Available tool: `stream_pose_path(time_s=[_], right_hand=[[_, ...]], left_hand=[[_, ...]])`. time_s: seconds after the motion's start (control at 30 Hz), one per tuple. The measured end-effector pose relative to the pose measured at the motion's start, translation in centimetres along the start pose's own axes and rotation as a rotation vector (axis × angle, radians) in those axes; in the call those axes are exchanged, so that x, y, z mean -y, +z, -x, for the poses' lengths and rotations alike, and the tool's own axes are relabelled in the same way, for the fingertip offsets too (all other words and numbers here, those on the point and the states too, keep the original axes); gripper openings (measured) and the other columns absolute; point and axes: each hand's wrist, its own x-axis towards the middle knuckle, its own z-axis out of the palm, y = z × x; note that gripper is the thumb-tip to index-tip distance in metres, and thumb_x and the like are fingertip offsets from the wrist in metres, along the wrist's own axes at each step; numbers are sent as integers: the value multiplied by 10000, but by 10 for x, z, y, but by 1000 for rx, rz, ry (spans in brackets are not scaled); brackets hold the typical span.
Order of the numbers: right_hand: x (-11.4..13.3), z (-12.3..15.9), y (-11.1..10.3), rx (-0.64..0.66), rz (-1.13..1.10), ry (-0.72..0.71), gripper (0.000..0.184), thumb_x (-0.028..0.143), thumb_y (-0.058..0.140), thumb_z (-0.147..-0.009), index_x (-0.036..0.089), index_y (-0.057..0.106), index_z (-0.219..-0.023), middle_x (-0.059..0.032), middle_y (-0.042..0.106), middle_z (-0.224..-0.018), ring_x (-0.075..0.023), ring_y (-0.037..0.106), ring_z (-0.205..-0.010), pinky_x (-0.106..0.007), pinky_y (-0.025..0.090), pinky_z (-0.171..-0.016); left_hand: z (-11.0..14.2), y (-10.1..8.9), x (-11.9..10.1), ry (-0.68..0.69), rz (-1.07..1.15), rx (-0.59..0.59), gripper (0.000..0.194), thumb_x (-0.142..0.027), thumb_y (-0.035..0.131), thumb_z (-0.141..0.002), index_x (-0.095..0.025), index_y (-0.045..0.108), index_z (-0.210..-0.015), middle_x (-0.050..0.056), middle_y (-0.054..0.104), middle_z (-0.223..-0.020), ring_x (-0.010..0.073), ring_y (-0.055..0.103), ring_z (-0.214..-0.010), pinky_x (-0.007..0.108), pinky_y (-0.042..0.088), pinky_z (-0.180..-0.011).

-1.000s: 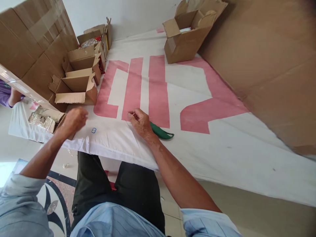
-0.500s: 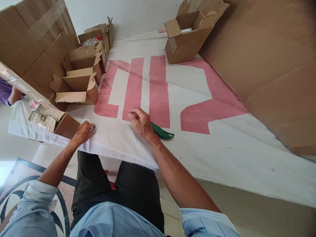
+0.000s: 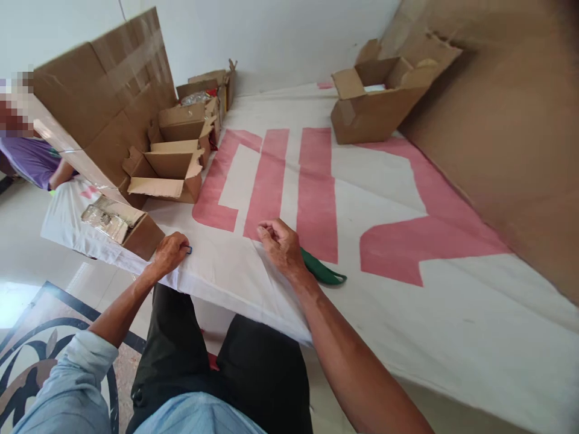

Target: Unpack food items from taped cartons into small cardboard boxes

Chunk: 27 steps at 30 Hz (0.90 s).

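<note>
Head view, left hand: the fingers of the left hand (image 3: 172, 250) close on a small blue piece (image 3: 189, 249), whose edge pokes out past the fingertips.
Head view, blue piece's place: at the near edge of the cloth-covered table (image 3: 217, 256), just beside a low carton with clear-wrapped packs (image 3: 143, 236).
Head view, right hand: the right hand (image 3: 281, 242) is over the table with fingers curled and thumb near the forefinger; whether it grips anything, I cannot tell.
Head view, green item: a dark green item (image 3: 323, 269) lies beside the right wrist.
Head view, surroundings: open cartons (image 3: 169, 175) line the left side; another open carton (image 3: 371, 120) stands at the back right.
</note>
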Motion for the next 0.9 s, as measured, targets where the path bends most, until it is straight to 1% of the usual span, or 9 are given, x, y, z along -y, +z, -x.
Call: stream_pose_path(time_s=[0.1,0.2,0.27,0.33,0.4,0.47,0.6,0.7,0.9], right_hand=[[-2,2,1,3,11,10,360,608,662,-943,262,755,-980,-71,781,-900,-267,679,-788,-424,608,-772],[-2,5,1,17,17,15,389,637,665,-931,263,764,-974,-70,775,-882,-270,674,-767,-437,612,-768],[-2,7,1,22,21,26,398,643,663,-929,264,773,-980,-68,775,-889,-274,680,-775,-442,614,-773],[-2,9,1,23,29,41,396,643,670,-925,266,777,-981,-65,771,-887,-278,685,-783,-442,613,-770],[-4,10,0,30,34,49,394,647,680,-922,269,775,-973,-64,771,-881,-280,689,-781,-443,613,-767],[-6,10,0,44,38,40,400,658,687,-920,270,774,-967,-66,774,-875,-280,688,-765,-445,612,-760],[-10,11,2,50,60,17,414,676,687,-918,274,771,-967,-71,782,-867,-279,685,-741,-442,610,-738],[-11,11,4,37,86,16,421,678,682,-914,270,777,-961,-70,781,-853,-277,687,-739,-433,613,-735],[-13,13,6,43,130,8,405,641,701,-915,251,792,-972,-68,794,-871,-265,703,-757,-398,617,-724]], left_hand=[[13,0,-8,15,25,-42,154,-84,700,-927,-222,757,-891,85,787,-986,268,763,-983,407,604,-959],[30,-10,-18,70,69,-76,146,-100,705,-959,-221,754,-894,83,791,-983,243,764,-943,377,610,-910],[40,-28,-19,133,141,-170,127,-168,702,-1007,-225,760,-910,79,792,-974,227,752,-905,367,610,-867],[47,-56,-10,155,219,-365,135,-249,692,-1033,-230,773,-927,71,792,-958,221,738,-885,372,614,-850],[47,-94,14,72,258,-605,124,-287,692,-1000,-233,784,-936,59,798,-948,217,733,-884,382,620,-857],[43,-135,49,-92,317,-785,118,-316,716,-940,-218,778,-921,54,793,-915,208,726,-849,365,615,-812],[27,-197,128,-506,472,-928,134,-317,757,-843,-185,736,-859,32,722,-774,162,671,-699,282,539,-643],[11,-214,173,-682,503,-911,115,-250,769,-767,-173,700,-815,9,658,-681,141,627,-638,243,494,-599],[-35,-204,226,-798,546,-838,160,-148,821,-699,-149,710,-813,14,611,-600,163,589,-591,275,505,-600]])
